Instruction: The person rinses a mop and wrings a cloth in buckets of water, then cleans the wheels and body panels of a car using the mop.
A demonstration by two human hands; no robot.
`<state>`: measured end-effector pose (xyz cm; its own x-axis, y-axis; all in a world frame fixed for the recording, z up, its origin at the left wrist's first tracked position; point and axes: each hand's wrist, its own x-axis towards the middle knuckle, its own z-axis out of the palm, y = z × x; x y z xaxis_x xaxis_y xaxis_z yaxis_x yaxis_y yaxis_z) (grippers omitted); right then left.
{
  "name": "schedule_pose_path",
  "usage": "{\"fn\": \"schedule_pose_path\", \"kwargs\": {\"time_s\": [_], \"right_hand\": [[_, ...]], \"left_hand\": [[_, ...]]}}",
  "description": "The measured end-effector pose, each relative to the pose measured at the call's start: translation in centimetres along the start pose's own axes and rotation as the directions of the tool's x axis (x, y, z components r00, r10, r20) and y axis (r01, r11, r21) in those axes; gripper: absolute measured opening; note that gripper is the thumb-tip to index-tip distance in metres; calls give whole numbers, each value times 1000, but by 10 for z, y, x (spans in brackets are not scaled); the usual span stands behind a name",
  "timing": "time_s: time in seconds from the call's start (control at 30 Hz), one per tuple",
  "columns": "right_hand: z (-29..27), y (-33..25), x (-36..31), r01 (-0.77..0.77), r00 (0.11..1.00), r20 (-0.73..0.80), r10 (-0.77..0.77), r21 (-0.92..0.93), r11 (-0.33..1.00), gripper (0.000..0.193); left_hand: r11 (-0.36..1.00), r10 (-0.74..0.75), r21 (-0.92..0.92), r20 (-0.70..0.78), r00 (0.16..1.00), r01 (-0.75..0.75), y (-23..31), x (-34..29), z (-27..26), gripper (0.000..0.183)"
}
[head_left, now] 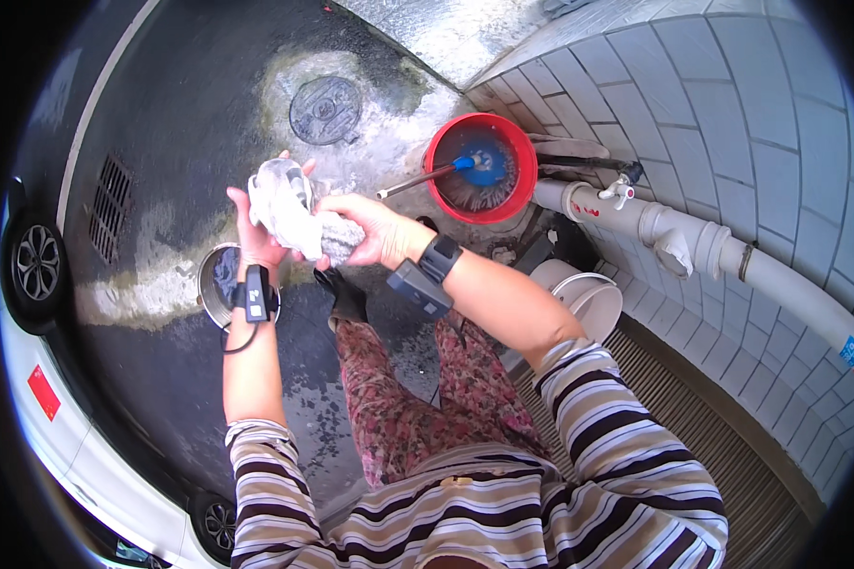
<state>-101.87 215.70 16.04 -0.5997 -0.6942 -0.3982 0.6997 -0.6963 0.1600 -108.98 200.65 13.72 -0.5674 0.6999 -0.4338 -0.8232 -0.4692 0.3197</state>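
In front of me, my left hand (254,228) supports a white, partly glossy bundle (289,213) from beneath, thumb and fingers along its sides. What kind of thing it is, I cannot make out. My right hand (375,229) is closed around a grey-white, rough-textured rag (340,237) pressed against the bundle's near right end. Below my left hand stands a metal basin (211,302) with dark cloth in it, partly hidden by my wrist. Beyond my right hand is a red bucket (529,171) of murky water, with a blue-headed, long-handled brush (463,164) leaning in it.
White pipes (655,228) and a tap (620,192) run along the tiled wall on the right. A white bucket (593,305) stands below them by a ribbed grate (664,417). A manhole cover (324,110) and drain grate (111,209) lie ahead; a white car (76,436) is at left.
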Motion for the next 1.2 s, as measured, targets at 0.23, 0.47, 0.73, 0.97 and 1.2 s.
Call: {"fn": "schedule_pose_path", "kwargs": {"time_s": [0.23,0.47,0.73,0.97,1.2], "right_hand": [[-1,14,-12,-2,956,279,-95,328,945,59],[-23,-16,-44,5,993,-109,-40,-308,951,46],[-30,-48,-29,-253,761,-307,-572,-952,175,37],[-15,-62,-33,-460,677,-200,-708,-866,-195,40],[-29,-71,-35,-493,680,-135,-720,-811,-314,32]], "left_hand": [[961,230,-193,146,962,-200,-43,14,35,72],[998,-33,56,46,998,30,-33,44,14,15],[921,41,388,-198,979,40,-46,90,28,13],[824,252,567,-349,903,-11,-61,121,33,10],[781,329,625,-404,854,-6,-70,138,35,8]]}}
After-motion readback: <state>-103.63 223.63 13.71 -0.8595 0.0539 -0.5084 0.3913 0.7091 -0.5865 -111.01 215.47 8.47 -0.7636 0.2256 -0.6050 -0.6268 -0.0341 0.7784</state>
